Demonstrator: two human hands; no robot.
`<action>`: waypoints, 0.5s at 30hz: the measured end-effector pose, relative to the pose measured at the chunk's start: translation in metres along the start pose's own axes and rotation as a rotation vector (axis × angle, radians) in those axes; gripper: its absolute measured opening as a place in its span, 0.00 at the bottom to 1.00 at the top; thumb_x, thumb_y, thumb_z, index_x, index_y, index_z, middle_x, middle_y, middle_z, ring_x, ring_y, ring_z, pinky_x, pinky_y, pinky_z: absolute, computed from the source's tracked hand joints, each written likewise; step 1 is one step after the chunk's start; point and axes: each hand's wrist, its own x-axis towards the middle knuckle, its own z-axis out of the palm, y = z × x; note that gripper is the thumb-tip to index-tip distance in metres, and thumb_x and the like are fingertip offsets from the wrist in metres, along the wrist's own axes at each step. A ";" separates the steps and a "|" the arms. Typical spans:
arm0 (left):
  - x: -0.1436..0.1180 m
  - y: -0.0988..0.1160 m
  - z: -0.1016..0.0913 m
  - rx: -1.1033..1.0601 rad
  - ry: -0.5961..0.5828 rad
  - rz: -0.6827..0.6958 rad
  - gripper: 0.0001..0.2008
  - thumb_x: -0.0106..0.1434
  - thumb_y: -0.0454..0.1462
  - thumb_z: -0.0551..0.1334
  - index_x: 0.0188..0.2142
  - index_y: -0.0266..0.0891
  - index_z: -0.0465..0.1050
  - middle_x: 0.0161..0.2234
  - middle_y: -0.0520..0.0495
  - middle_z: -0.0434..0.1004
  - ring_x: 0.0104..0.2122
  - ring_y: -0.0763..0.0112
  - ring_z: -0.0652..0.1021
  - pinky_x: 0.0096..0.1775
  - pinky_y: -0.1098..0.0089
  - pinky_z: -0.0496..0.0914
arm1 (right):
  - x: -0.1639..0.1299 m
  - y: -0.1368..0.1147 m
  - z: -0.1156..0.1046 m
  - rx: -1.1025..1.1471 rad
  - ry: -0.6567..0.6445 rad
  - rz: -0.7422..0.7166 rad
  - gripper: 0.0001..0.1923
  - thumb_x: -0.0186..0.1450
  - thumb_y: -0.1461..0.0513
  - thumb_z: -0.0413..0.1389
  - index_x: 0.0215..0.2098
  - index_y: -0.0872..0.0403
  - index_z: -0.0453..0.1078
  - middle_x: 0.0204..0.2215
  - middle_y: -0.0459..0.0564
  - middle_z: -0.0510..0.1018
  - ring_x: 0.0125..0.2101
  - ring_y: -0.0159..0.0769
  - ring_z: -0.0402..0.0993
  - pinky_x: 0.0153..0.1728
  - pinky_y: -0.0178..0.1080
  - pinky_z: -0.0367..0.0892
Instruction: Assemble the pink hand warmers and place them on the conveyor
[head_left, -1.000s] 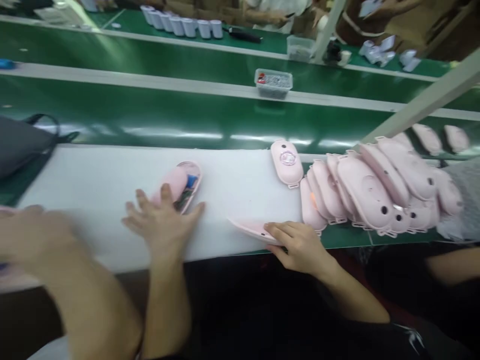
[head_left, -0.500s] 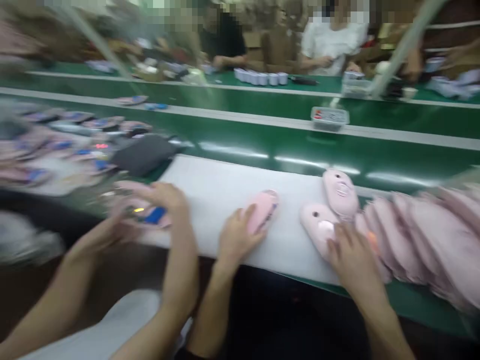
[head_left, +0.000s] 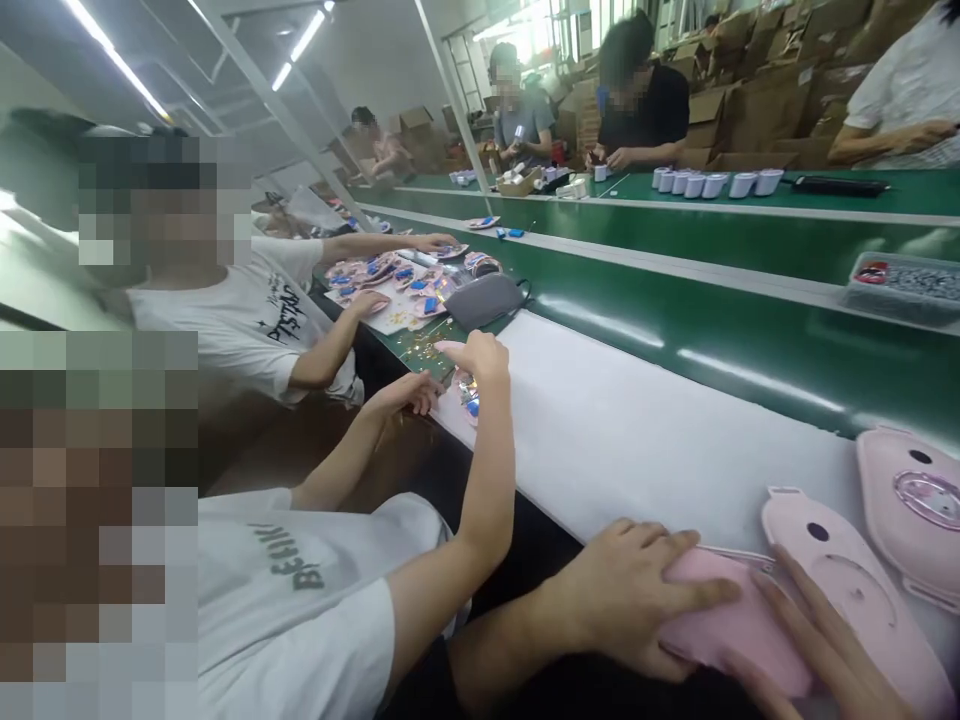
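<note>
My left hand lies over a pink oval piece at the near edge of the white mat and grips it. Right beside it lies a pink shell with a round hole, its inner side up. The fingers of my right hand rest flat and spread along that shell's left edge, between the shell and the piece. A second pink shell with a printed oval face lies further right.
A co-worker in a white T-shirt sits at my left; that person's hands work on a small pink and blue part. Another person beyond has several parts spread out. A grey pouch and a clear screw box stand on the green belt.
The view has swung left and up toward the co-workers. The pink piece under my left hand now lies against the pink shell; the stack of shells has left the picture.
</note>
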 end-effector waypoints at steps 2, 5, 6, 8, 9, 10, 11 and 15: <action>0.003 -0.004 0.002 -0.001 -0.058 -0.015 0.46 0.72 0.57 0.69 0.81 0.50 0.54 0.75 0.30 0.66 0.63 0.41 0.78 0.57 0.49 0.76 | -0.005 -0.007 0.007 -0.119 -0.048 -0.036 0.45 0.67 0.42 0.67 0.79 0.35 0.63 0.81 0.55 0.62 0.70 0.73 0.75 0.58 0.73 0.84; 0.001 -0.008 0.003 -0.034 -0.096 -0.001 0.53 0.68 0.54 0.74 0.83 0.53 0.49 0.75 0.33 0.66 0.63 0.41 0.76 0.58 0.49 0.74 | -0.004 -0.030 0.007 -0.281 -0.061 -0.087 0.49 0.64 0.40 0.69 0.79 0.40 0.64 0.79 0.61 0.64 0.66 0.73 0.79 0.52 0.67 0.87; -0.001 -0.010 0.001 -0.041 -0.096 0.017 0.53 0.68 0.53 0.74 0.83 0.55 0.48 0.75 0.34 0.66 0.63 0.42 0.76 0.59 0.48 0.74 | -0.003 -0.038 0.004 -0.323 -0.050 -0.103 0.50 0.63 0.40 0.69 0.79 0.41 0.64 0.77 0.62 0.68 0.63 0.73 0.81 0.51 0.67 0.87; -0.008 -0.011 -0.008 -0.031 -0.080 0.047 0.50 0.70 0.52 0.72 0.82 0.56 0.49 0.76 0.34 0.65 0.63 0.42 0.76 0.59 0.47 0.73 | 0.002 -0.049 -0.002 -0.362 -0.033 -0.129 0.52 0.61 0.40 0.69 0.79 0.42 0.62 0.74 0.62 0.73 0.59 0.72 0.83 0.49 0.67 0.88; -0.012 -0.012 -0.013 -0.025 -0.067 0.056 0.47 0.71 0.51 0.71 0.82 0.56 0.51 0.76 0.34 0.64 0.63 0.41 0.76 0.58 0.46 0.73 | 0.005 -0.052 -0.006 -0.359 -0.037 -0.129 0.52 0.62 0.41 0.69 0.79 0.42 0.62 0.73 0.61 0.75 0.59 0.70 0.84 0.48 0.66 0.88; -0.015 -0.012 -0.018 -0.027 -0.053 0.062 0.46 0.71 0.51 0.71 0.81 0.56 0.54 0.76 0.34 0.64 0.63 0.41 0.76 0.59 0.45 0.72 | 0.006 -0.053 -0.011 -0.341 -0.048 -0.126 0.50 0.63 0.42 0.69 0.79 0.41 0.63 0.73 0.60 0.75 0.58 0.68 0.84 0.48 0.64 0.89; -0.019 -0.012 -0.023 -0.046 -0.037 0.068 0.45 0.70 0.49 0.72 0.81 0.57 0.56 0.77 0.35 0.64 0.64 0.41 0.75 0.59 0.45 0.72 | 0.008 -0.053 -0.015 -0.309 -0.062 -0.119 0.47 0.64 0.44 0.68 0.78 0.40 0.64 0.73 0.58 0.75 0.58 0.66 0.85 0.47 0.61 0.89; -0.033 -0.021 -0.032 -0.339 0.173 0.062 0.46 0.64 0.43 0.79 0.77 0.59 0.63 0.76 0.37 0.66 0.70 0.43 0.73 0.65 0.48 0.73 | 0.008 -0.058 -0.035 -0.107 -0.130 0.012 0.37 0.66 0.45 0.70 0.71 0.40 0.73 0.69 0.58 0.80 0.56 0.60 0.87 0.53 0.59 0.87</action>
